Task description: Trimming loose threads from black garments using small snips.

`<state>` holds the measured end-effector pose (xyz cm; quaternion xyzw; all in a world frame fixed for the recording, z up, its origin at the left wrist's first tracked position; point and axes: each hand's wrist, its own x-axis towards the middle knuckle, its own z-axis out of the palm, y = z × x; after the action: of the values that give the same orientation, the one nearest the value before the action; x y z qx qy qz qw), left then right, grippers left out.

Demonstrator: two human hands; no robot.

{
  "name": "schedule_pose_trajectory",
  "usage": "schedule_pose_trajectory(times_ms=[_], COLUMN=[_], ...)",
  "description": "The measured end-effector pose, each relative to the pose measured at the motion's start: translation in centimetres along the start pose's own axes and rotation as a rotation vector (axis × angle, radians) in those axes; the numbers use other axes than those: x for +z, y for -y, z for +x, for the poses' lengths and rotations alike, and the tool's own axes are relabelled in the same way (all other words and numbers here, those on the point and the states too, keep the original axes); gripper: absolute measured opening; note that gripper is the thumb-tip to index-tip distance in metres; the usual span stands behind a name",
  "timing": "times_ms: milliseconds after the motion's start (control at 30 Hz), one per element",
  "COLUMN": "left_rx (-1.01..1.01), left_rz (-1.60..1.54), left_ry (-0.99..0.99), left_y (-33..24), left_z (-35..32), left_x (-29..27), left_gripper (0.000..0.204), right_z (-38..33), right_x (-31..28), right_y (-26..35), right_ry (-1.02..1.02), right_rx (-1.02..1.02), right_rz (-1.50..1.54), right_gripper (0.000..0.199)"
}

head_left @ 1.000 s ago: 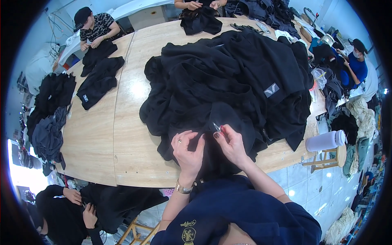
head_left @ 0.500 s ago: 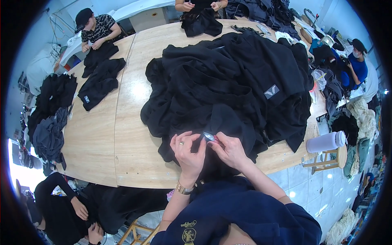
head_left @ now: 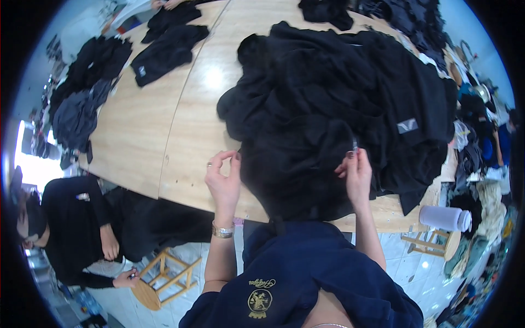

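A large heap of black cloth garments (head_left: 328, 98) lies in front of me, reaching to the table's near edge. My left hand (head_left: 223, 183) is at the heap's left edge, its thumb and forefinger pinched together on the border of a black garment (head_left: 284, 175). Over the right part of the heap, my right hand (head_left: 358, 177) grips a small pair of thread snips (head_left: 355, 145). Their tips point away from me, and the fingers cover most of the handle. A grey label (head_left: 407, 126) shows on the cloth to the right.
The wooden table (head_left: 142, 136) carries more dark garments (head_left: 169, 54) at far left. A lilac bottle (head_left: 444, 218) lies tilted at the right edge, near a wooden stool (head_left: 432, 243). Close on my left sits a co-worker in black (head_left: 76, 224), beside another stool (head_left: 164, 276).
My hands, close together at the snips before, have moved wide apart. The left went to the cloth's left edge, the right went rightward with the snips. The whole view has shifted.
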<state>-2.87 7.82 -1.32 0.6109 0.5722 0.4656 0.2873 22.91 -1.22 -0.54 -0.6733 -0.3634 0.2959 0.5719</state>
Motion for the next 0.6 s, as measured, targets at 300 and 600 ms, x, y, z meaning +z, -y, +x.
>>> schedule_pose_trajectory(times_ms=[300,600], left_rx=[-0.478,0.168], left_rz=[-0.092,-0.093], left_ry=[0.306,0.261], left_y=[10.3,-3.5], left_z=[-4.8,-6.8], left_x=[-0.1,2.7], left_gripper=[0.033,0.016], right_z=[-1.1,-2.3], right_x=[3.1,5.8], right_y=[1.8,3.7], right_ry=[0.198,0.445], right_rx=[-0.079,0.174], right_rz=[0.08,0.161], right_gripper=[0.024,0.035])
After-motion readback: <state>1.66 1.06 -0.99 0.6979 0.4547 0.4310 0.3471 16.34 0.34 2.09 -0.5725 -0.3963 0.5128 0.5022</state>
